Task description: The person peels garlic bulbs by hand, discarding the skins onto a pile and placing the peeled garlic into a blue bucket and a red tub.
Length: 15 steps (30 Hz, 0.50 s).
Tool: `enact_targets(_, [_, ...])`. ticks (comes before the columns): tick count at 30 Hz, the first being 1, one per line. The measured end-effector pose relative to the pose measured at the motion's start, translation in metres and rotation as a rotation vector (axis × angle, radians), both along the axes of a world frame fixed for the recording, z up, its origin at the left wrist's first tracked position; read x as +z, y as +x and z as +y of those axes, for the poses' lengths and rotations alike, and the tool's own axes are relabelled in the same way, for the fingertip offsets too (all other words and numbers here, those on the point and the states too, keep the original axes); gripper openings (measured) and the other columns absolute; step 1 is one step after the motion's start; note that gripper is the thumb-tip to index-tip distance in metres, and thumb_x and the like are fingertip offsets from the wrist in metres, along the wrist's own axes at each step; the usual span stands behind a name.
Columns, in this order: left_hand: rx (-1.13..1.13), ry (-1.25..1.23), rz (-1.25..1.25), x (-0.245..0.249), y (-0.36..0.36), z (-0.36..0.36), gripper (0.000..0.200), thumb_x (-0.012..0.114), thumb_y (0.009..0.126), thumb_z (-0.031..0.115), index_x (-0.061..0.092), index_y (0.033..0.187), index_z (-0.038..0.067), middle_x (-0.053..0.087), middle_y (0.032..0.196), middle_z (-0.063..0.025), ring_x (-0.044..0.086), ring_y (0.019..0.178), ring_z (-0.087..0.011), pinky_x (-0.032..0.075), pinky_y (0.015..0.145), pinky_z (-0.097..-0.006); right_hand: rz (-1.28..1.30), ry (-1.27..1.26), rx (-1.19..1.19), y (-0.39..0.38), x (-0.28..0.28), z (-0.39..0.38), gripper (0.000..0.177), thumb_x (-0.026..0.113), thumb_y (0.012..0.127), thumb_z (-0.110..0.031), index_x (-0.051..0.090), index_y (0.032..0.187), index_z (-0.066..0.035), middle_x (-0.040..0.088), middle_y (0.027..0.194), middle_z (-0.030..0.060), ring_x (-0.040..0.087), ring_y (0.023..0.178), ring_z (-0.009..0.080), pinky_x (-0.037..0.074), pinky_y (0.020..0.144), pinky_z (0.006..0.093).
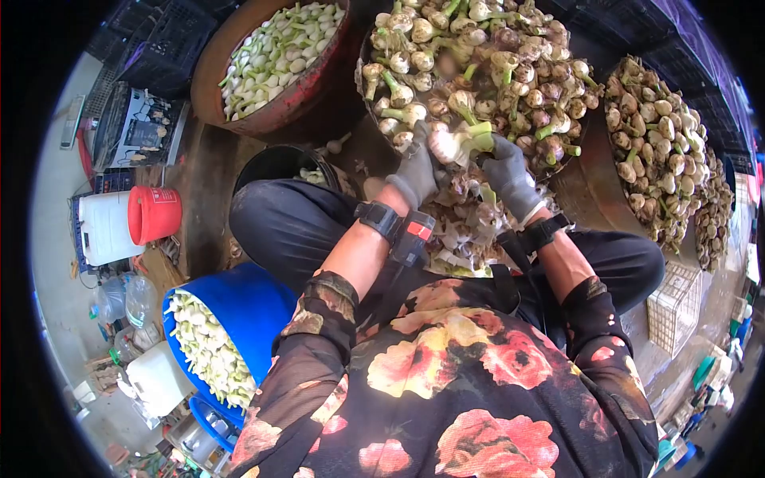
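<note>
Garlic bulb [445, 146] sits gripped by left hand [414, 174] and right hand [510, 179] over garlic-heaped basin [360, 60].

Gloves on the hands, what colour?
Grey, on left hand and right hand holding the white garlic bulb; head view.

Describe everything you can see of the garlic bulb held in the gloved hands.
The garlic bulb is round and whitish with a pink tinge. Its skin looks papery, and a short, thick green stalk is attached. It lies roughly level, with the bulb toward the left hand and the stalk toward the right hand. Grey-gloved fingers of both hands grip it, in front of a pile of similar bulbs.
</note>
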<state>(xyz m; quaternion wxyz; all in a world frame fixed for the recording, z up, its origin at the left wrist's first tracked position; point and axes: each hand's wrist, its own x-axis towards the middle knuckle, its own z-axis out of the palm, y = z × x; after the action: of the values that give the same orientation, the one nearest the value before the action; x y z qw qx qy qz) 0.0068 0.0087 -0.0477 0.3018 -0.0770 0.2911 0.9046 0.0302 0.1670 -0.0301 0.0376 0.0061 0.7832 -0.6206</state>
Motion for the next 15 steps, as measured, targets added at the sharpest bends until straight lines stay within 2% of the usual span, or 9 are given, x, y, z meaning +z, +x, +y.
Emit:
enact_targets(1, [0.013,0.017,0.101,-0.004,-0.002,-0.001,0.051,0.038,0.085,0.052,0.053,0.104,0.007,0.059,0.095,-0.0021,0.056,0.077,-0.0141,0.048,0.063,-0.0285,-0.005,-0.084,-0.038,-0.003,-0.007,0.000,0.019,0.059,0.073,0.001,0.059,0.092,-0.001,0.062,0.085,0.0017,0.055,0.077,0.0107,0.044,0.070,0.0232])
enact_targets(5, [0.004,-1.004,0.659,0.003,-0.001,0.003,0.047,0.044,0.083,0.049,0.053,0.097,0.005,0.056,0.084,-0.0013,0.052,0.075,-0.0145,0.044,0.068,-0.0270,-0.051,-0.093,-0.068,0.004,-0.018,0.002,0.020,0.058,0.075,-0.004,0.059,0.095,-0.002,0.062,0.084,0.0043,0.056,0.075,0.0118,0.044,0.070,0.0246])
enact_targets(6, [0.221,-1.118,0.674,-0.001,0.003,0.007,0.031,0.051,0.081,0.034,0.053,0.088,0.003,0.056,0.078,-0.0115,0.055,0.074,-0.0252,0.044,0.068,-0.0352,0.011,-0.008,-0.008,0.004,-0.023,0.008,0.018,0.057,0.076,-0.004,0.059,0.094,-0.002,0.062,0.082,0.0057,0.056,0.074,0.0135,0.044,0.070,0.0257])
enact_targets(8, [0.333,-1.094,0.593,-0.012,0.003,0.005,0.033,0.049,0.083,0.036,0.051,0.091,0.003,0.053,0.087,-0.0145,0.051,0.084,-0.0268,0.040,0.076,-0.0362,0.190,0.166,0.131,0.001,-0.018,0.008,0.017,0.052,0.077,-0.002,0.059,0.092,-0.001,0.062,0.081,0.0063,0.057,0.075,0.0144,0.045,0.069,0.0254])
enact_targets(9, [0.269,-0.966,0.576,-0.019,-0.001,0.000,0.040,0.043,0.087,0.039,0.051,0.105,0.004,0.056,0.087,-0.0040,0.054,0.080,-0.0158,0.044,0.073,-0.0273,0.289,0.270,0.201,0.006,-0.008,0.008,0.017,0.049,0.077,0.000,0.059,0.090,0.000,0.062,0.082,0.0056,0.057,0.078,0.0136,0.045,0.068,0.0242])
enact_targets(11, [0.226,-0.241,-0.032,-0.006,0.003,0.002,0.034,0.043,0.087,0.041,0.055,0.096,0.010,0.058,0.073,0.0008,0.052,0.054,-0.0092,0.042,0.046,-0.0211,0.338,0.268,0.141,0.010,0.001,0.001,0.016,0.049,0.075,0.000,0.058,0.088,0.001,0.061,0.081,0.0077,0.058,0.078,0.0145,0.045,0.068,0.0249])
enact_targets(13, [0.054,-0.039,-0.222,0.022,0.000,-0.003,0.035,0.042,0.086,0.044,0.055,0.090,0.012,0.059,0.074,-0.0004,0.050,0.050,-0.0100,0.039,0.042,-0.0215,0.162,-0.164,-0.008,0.012,-0.037,0.004,0.016,0.047,0.074,0.003,0.057,0.086,0.001,0.061,0.081,0.0070,0.058,0.077,0.0150,0.045,0.067,0.0255])
enact_targets(14, [-0.007,-0.058,-0.161,0.022,-0.001,-0.010,0.038,0.040,0.086,0.045,0.056,0.093,0.010,0.060,0.074,-0.0017,0.053,0.056,-0.0110,0.042,0.048,-0.0238,0.041,-0.468,-0.107,0.014,-0.047,0.002,0.017,0.046,0.073,0.004,0.057,0.085,0.001,0.061,0.082,0.0063,0.059,0.077,0.0153,0.045,0.066,0.0258])
enact_targets(15, [0.069,-0.395,0.065,0.010,-0.007,-0.015,0.040,0.041,0.085,0.045,0.056,0.093,0.009,0.060,0.074,-0.0020,0.053,0.058,-0.0111,0.043,0.050,-0.0247,0.127,-0.341,-0.081,0.010,-0.045,0.001,0.016,0.045,0.074,0.002,0.057,0.084,0.000,0.061,0.081,0.0074,0.059,0.076,0.0166,0.045,0.066,0.0268])
